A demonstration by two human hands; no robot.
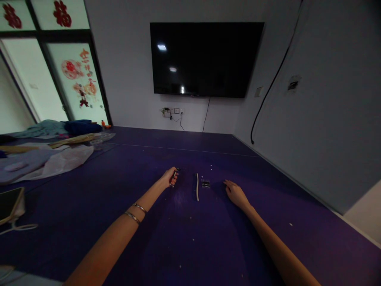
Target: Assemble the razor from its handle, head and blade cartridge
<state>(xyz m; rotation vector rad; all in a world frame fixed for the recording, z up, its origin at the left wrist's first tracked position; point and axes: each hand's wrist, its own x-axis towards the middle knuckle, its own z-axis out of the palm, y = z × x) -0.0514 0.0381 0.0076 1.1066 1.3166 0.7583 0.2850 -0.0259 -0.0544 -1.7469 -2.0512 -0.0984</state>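
My left hand (170, 176) is closed around a small dark tool with shiny parts (174, 174); its exact kind is too small to make out. My right hand (235, 193) rests palm down on the purple surface (190, 246), fingers stretched out and holding nothing. Between the hands lies a thin pale strip, slightly bent, like a piece of cable (197, 187). Just right of the strip is a small dark rectangular piece with clear edges (205, 183), closer to my right hand than to my left. Neither hand touches these two.
Small white scraps (291, 224) dot the surface. At left lie a phone-like device with a loop strap (12, 204), clear plastic sheeting (68, 163) and folded cloths (83, 126). A television (206, 59) hangs ahead; a black cable (272, 81) dangles along the right wall.
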